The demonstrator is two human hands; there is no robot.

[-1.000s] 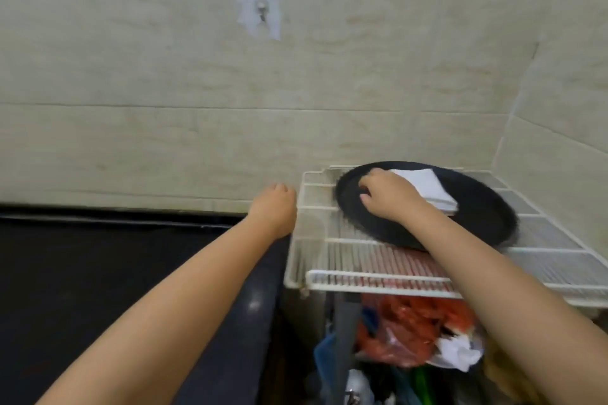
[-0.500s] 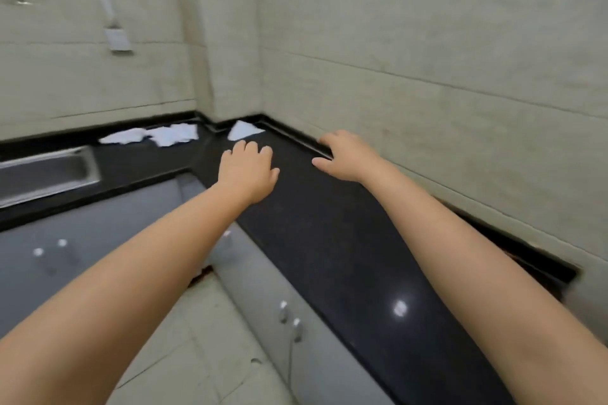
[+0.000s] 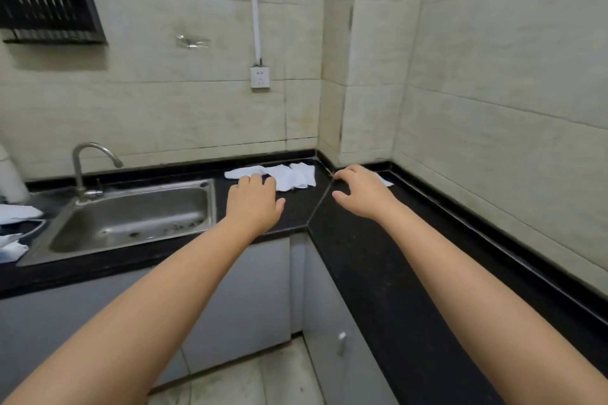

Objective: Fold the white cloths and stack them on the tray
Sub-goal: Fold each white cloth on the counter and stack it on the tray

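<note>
- Beige glazed wall tiles [image 3: 493, 76] with faint marbling meet in a corner above an L-shaped black countertop [image 3: 378, 260], glossy and finely speckled, with a raised lip along the wall.
- At far left a black slatted dish rack [image 3: 49, 6] hangs on the wall; below it, crumpled white items [image 3: 16, 214] lie on the counter edge, too cut off to identify.
- Set into the counter is a rectangular stainless-steel sink [image 3: 131, 217], dull and spotted near the drain, with a curved metal faucet [image 3: 87, 161] behind it.
- On the wall, a white socket [image 3: 260, 77] sits under a white cable duct [image 3: 255, 0].
- Left hand [image 3: 253, 204] hovers palm-down, fingers loosely extended, tips at the near edge of the white cloths [image 3: 289, 176]; actual contact cannot be told.
- Those cloths lie rumpled and unfolded in the counter's back corner, thin, soft and creased.
- Right hand [image 3: 362, 194] hangs over the counter, fingers spread and slightly curled, holding nothing.
- Just behind it, another white cloth [image 3: 385, 181] peeks out, mostly hidden.
- Grey cabinet doors [image 3: 250, 299] sit below.
</note>
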